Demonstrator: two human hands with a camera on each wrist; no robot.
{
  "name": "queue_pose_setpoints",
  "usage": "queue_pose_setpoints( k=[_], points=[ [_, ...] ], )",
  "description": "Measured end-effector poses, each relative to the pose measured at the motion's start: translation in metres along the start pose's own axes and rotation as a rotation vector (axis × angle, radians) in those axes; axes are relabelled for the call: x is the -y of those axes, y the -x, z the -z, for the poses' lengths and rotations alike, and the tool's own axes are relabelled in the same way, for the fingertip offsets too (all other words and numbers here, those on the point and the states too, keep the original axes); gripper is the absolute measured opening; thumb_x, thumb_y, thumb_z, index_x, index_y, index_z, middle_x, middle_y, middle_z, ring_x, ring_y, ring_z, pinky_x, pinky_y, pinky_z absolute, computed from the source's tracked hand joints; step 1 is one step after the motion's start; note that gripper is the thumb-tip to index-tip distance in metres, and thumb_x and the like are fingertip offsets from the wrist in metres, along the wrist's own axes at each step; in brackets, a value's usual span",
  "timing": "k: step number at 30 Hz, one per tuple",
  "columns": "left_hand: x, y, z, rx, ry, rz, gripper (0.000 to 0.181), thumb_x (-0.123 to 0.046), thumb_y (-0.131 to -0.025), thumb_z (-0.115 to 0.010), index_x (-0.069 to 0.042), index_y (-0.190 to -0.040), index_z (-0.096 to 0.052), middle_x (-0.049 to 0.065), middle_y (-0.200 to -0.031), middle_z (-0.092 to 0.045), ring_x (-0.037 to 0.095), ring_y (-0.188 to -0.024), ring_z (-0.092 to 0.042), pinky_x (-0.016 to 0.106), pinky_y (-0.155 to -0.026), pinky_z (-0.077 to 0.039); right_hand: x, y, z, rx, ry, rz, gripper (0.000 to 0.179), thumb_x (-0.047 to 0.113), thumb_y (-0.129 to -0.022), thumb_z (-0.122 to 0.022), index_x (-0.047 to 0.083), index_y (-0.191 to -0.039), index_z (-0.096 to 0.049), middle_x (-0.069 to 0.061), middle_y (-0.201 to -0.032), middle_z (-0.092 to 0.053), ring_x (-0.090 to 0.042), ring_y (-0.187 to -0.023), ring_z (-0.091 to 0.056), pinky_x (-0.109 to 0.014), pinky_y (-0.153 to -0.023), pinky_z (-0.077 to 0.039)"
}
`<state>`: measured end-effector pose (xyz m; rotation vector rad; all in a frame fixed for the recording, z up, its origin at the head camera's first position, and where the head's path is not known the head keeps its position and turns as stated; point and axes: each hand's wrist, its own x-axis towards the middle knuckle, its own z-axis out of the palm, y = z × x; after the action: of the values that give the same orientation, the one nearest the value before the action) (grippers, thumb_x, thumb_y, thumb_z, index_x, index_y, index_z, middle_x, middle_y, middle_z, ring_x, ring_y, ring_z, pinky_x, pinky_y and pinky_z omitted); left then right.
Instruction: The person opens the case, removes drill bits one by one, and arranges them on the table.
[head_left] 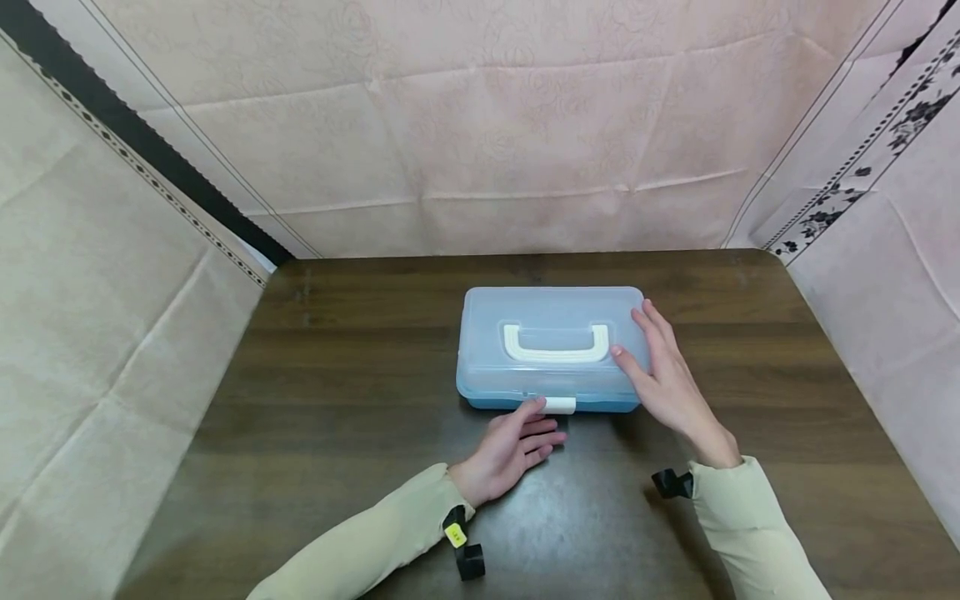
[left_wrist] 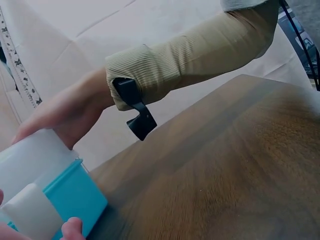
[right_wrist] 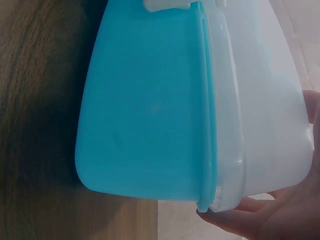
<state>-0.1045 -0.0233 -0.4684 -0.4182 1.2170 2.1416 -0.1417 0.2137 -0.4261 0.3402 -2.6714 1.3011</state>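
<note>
A plastic storage box (head_left: 480, 333) with a translucent lid (right_wrist: 270, 110), blue base (right_wrist: 145, 110) and white carry handle (head_left: 555, 356) stands closed on the table. My left hand (head_left: 504, 450) is at its front, thumb at the white latch (head_left: 561, 406) and the other fingers spread below it. In the left wrist view, a left fingertip (left_wrist: 73, 228) shows against the blue base. My right hand (head_left: 670, 383) rests across the lid's right side, thumb on top near the handle, fingers stretched along the edge. The right wrist view shows that hand at the lid's corner.
The brown wooden table (head_left: 337, 375) extends around the box on all sides. Pale cloth sheets (head_left: 487, 150) hang behind it and at both sides. Black wrist mounts (head_left: 470, 560) are strapped over both sleeves.
</note>
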Motion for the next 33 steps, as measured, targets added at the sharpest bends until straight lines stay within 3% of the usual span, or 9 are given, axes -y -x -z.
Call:
queue_pose_setpoints(
  k=[11,22,29,33],
  points=[
    [-0.0015,-0.0056,-0.0033,-0.046,-0.003,-0.004,0.061,-0.042,-0.081,-0.067,0.0,-0.12,-0.044,0.022,-0.122,-0.052,0.027,-0.096,-0.063,0.028,-0.073,-0.048,0.0025,-0.0016,0.0003,0.009,-0.005,-0.006,0.064,0.032,-0.096,-0.051,0.005,-0.146,-0.021,-0.008,-0.154,-0.005,-0.034,-0.136,-0.015,-0.061,-0.101,-0.017],
    [-0.0014,-0.0052,-0.0032,-0.052,-0.016,-0.015,0.057,-0.038,-0.081,-0.067,0.0,-0.119,-0.046,0.022,-0.121,-0.054,0.026,-0.096,-0.063,0.028,-0.074,-0.048,0.0021,-0.0014,0.0006,0.005,-0.007,0.002,0.064,0.031,-0.096,-0.051,0.004,-0.146,-0.021,-0.008,-0.154,-0.006,-0.034,-0.137,-0.015,-0.06,-0.102,-0.017],
    [-0.0015,-0.0027,-0.0003,-0.014,-0.007,-0.019,0.042,-0.024,-0.083,-0.065,-0.002,-0.115,-0.049,0.022,-0.123,-0.052,0.027,-0.1,-0.061,0.033,-0.082,-0.045,0.0019,-0.0008,0.001,0.005,-0.006,-0.001,0.065,0.03,-0.095,-0.052,0.004,-0.146,-0.02,-0.009,-0.154,-0.006,-0.035,-0.136,-0.015,-0.06,-0.102,-0.017],
    [-0.0011,-0.0002,0.0033,0.025,-0.012,-0.029,0.032,-0.013,-0.085,-0.06,0.002,-0.113,-0.051,0.019,-0.118,-0.056,0.026,-0.101,-0.061,0.031,-0.08,-0.045,0.0022,-0.0005,0.0013,0.001,-0.001,0.001,0.066,0.03,-0.095,-0.052,0.004,-0.146,-0.02,-0.009,-0.154,-0.006,-0.034,-0.136,-0.015,-0.06,-0.102,-0.017]
  ],
)
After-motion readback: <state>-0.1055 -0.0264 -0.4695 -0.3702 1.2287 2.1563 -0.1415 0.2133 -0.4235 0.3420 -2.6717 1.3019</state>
